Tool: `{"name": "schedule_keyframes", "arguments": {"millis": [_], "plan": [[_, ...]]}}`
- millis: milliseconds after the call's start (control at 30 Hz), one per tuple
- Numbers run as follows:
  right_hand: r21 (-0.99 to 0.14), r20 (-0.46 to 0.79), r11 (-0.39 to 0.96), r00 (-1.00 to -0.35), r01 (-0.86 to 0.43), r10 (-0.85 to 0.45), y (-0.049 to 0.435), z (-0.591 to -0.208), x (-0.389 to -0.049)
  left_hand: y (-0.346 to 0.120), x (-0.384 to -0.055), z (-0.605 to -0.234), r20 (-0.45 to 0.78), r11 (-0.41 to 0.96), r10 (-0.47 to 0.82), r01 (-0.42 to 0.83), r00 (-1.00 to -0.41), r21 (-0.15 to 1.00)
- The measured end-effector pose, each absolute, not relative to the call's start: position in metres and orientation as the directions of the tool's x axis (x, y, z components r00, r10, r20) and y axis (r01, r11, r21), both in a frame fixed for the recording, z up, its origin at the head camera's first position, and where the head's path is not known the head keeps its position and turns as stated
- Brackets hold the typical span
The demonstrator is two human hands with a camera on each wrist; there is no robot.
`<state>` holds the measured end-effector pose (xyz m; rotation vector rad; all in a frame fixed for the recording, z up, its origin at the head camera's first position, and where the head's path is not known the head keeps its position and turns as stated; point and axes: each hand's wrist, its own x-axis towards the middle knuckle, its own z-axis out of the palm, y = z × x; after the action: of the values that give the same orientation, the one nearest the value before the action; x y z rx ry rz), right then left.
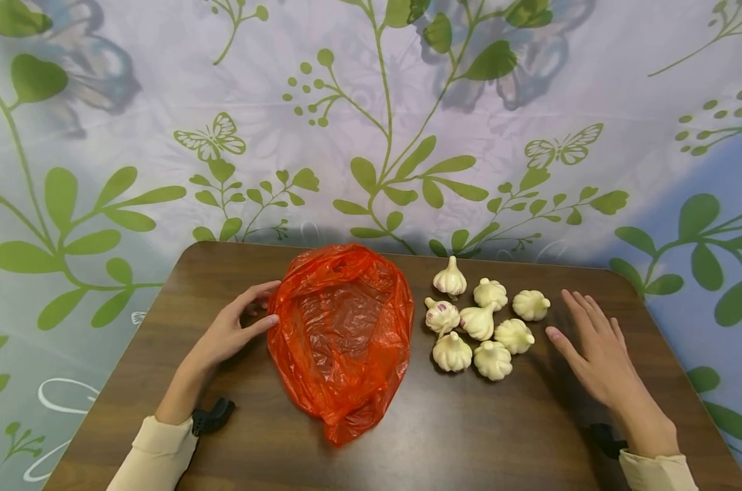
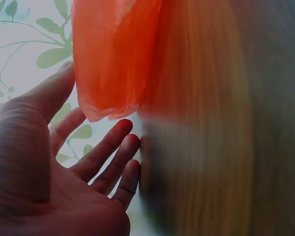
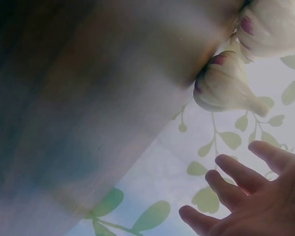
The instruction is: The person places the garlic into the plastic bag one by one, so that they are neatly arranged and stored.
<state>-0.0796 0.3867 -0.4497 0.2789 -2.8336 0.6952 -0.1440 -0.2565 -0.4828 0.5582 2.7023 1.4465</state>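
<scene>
A red plastic bag (image 1: 346, 327) lies spread on the brown wooden table, its mouth loosely gathered into a rounded rim. At its left edge is my left hand (image 1: 230, 331), thumb and fingers apart and relaxed, the tips right at the plastic. In the left wrist view the bag (image 2: 115, 59) hangs by the fingertips and none of them curl round it. Right of the bag, several white garlic bulbs (image 1: 492, 360) sit in a loose cluster, some with purple marks. My right hand (image 1: 598, 354) stretches out beside them, its fingers straight, spread and holding nothing.
The brown table (image 1: 469, 436) has rounded back corners and ends against a wall covering (image 1: 322, 170) printed with green leaves and butterflies. Black straps with small cameras (image 1: 213, 416) sit on both wrists, below light sleeves (image 1: 156, 453).
</scene>
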Motion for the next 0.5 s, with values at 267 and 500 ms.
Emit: {"name": "schedule_keyframes", "arguments": {"millis": [267,500], "plan": [[-0.447,0.245,0.866,-0.962,-0.226,-0.125,0.387,-0.447,-0.080,-0.248,-0.149,-0.486,0.140,0.534,0.328,0.305,-0.934,0.789],[-0.473,0.229,0.852,-0.965,-0.222,-0.124,0.386,-0.444,-0.086,-0.240,-0.150,-0.486,0.133,0.559,0.305,0.290,-0.943,0.776]]}}
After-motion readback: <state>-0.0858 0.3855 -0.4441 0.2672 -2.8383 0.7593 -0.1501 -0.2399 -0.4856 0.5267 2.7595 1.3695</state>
